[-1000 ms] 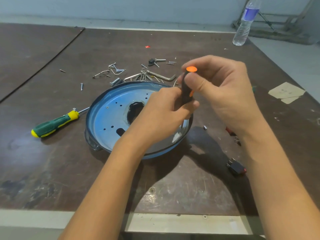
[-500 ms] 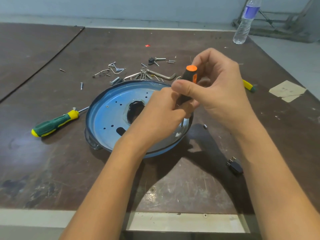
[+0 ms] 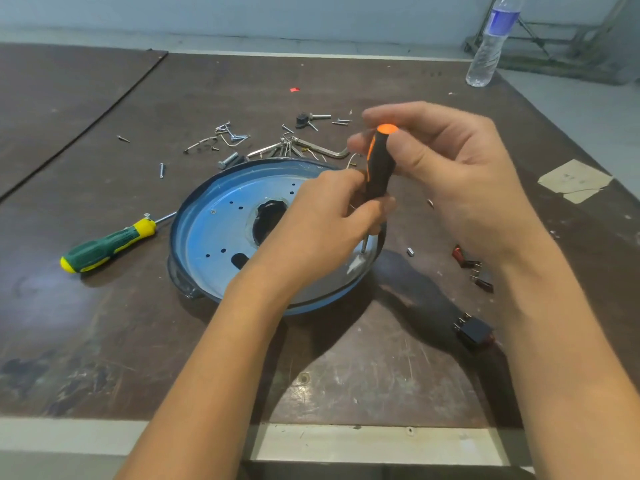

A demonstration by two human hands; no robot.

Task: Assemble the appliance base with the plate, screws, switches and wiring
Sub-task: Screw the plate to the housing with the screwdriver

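Your left hand point(image 3: 325, 220) holds the bottom of the orange-and-black screwdriver point(image 3: 379, 168). Your right hand point(image 3: 450, 174) pinches its top with curled fingers. The screwdriver stands almost straight up, with its tip down on the right side of the round blue plate point(image 3: 214, 230). The plate lies in the middle of the brown table point(image 3: 104, 341). Loose screws point(image 3: 235, 136) lie just behind it, a green screwdriver point(image 3: 107, 245) to its left and a black switch point(image 3: 474, 332) to its right.

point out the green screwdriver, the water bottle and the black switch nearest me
green screwdriver point(image 3: 104, 247), head view, green handle
water bottle point(image 3: 492, 41), head view, clear body below label
black switch point(image 3: 475, 332), head view, its black housing
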